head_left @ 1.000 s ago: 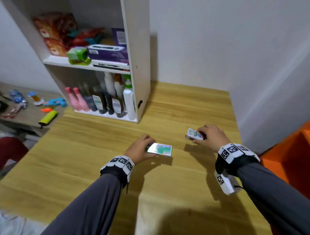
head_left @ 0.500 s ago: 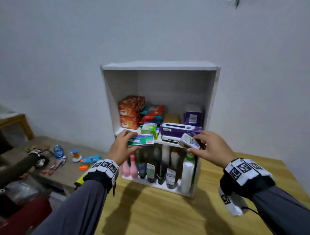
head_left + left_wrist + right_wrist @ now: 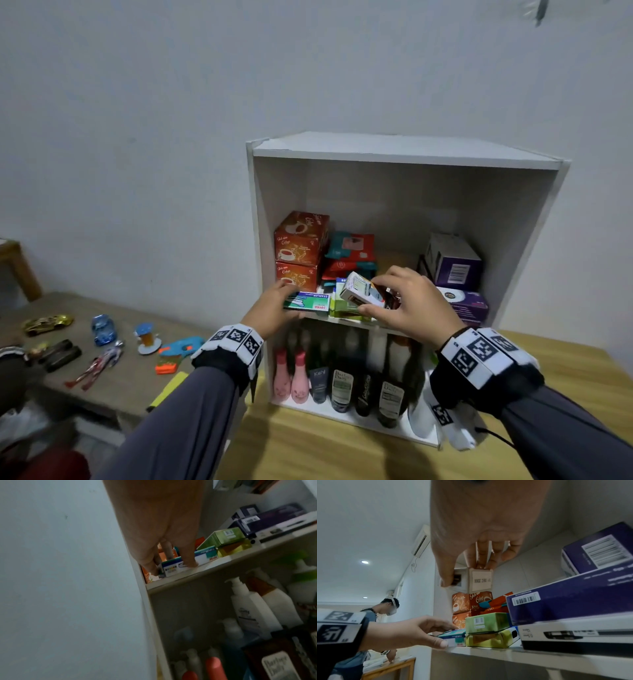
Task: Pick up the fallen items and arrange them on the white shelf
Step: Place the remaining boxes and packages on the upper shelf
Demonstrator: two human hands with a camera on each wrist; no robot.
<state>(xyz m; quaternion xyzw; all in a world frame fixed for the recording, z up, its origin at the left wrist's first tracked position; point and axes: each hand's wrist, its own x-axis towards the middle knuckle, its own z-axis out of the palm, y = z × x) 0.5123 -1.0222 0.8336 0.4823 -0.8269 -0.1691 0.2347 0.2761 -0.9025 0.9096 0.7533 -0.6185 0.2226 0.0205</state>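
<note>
A white two-level shelf stands on the wooden table. My left hand grips a flat green-and-white staples box that lies on the front left of the middle board, beside two stacked green boxes. The thumb and fingers clamp the staples box by its sides. My right hand pinches a small white carton, tilted in the air above the green boxes. In the right wrist view the white carton hangs from the fingertips.
Orange tea boxes, red and teal packets and purple boxes fill the upper level. Bottles line the lower level. A low bench at left carries toys. Another person stands far left.
Both hands lifted the two boxes off the table up to the shelf. The staples box now lies on the middle board; the white carton is above the green boxes. The view swung upward.
</note>
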